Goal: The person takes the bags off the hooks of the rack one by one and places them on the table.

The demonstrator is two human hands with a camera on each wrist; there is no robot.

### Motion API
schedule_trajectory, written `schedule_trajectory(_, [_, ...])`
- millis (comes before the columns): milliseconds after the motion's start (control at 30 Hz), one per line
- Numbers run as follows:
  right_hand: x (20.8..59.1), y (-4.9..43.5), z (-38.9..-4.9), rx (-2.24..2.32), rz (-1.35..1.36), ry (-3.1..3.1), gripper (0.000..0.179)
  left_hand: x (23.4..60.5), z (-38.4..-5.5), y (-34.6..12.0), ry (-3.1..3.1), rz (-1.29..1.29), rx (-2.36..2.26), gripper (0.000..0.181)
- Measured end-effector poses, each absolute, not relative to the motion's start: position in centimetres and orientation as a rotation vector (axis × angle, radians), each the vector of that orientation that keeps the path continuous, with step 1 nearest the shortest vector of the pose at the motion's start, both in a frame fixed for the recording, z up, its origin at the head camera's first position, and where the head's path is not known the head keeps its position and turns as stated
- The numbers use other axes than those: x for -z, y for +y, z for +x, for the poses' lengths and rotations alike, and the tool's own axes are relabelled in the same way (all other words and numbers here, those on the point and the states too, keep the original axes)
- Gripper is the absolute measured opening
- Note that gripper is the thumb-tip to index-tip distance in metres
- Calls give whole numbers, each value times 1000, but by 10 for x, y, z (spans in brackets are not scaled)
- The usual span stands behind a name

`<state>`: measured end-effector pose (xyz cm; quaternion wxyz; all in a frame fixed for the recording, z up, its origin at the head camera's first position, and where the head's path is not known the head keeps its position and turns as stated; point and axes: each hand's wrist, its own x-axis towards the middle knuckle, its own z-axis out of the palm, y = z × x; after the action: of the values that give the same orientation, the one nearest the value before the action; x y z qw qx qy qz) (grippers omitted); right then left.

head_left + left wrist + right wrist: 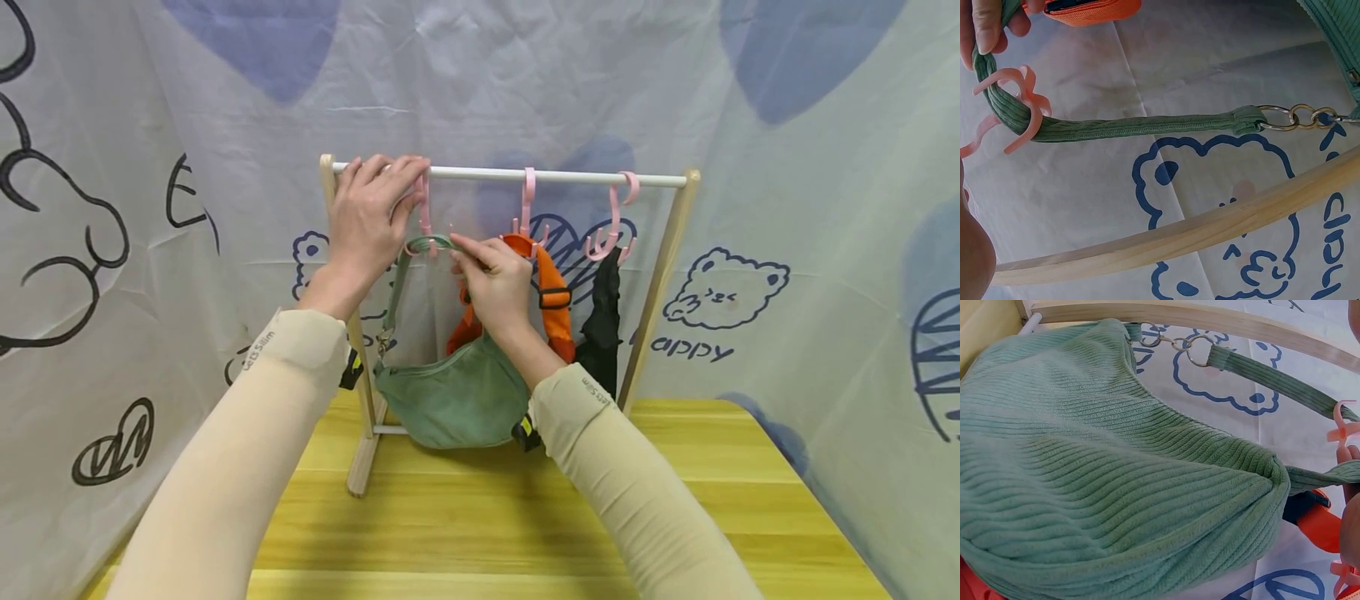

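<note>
A green corduroy shoulder bag (453,396) hangs by its strap (1135,127) from the left pink hook (425,208). The strap lies looped over the hook's prongs in the left wrist view. My right hand (498,283) pinches the strap just right of those prongs. At the top of the hook, my left hand (371,221) curls over the rail and grips the hook's stem between thumb and fingers. Metal rings (1199,350) join the strap to the bag. Only part of my right hand shows at the right edge of the right wrist view.
A white rail (480,173) spans a wooden frame (660,283) on a wood-grain table (450,533). An orange bag (555,308) hangs from the middle pink hook (528,196), and a black item (600,325) from the right pink hook (615,221). Printed cloth hangs behind.
</note>
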<state>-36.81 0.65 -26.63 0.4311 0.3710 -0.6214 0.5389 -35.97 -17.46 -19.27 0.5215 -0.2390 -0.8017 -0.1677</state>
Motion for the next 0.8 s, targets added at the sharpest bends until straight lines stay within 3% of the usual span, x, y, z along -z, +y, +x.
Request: schedule_trajectory(800, [257,-1,-367,-1360,952,-1543,18,193,-361,-175,-1919,-574,408,39])
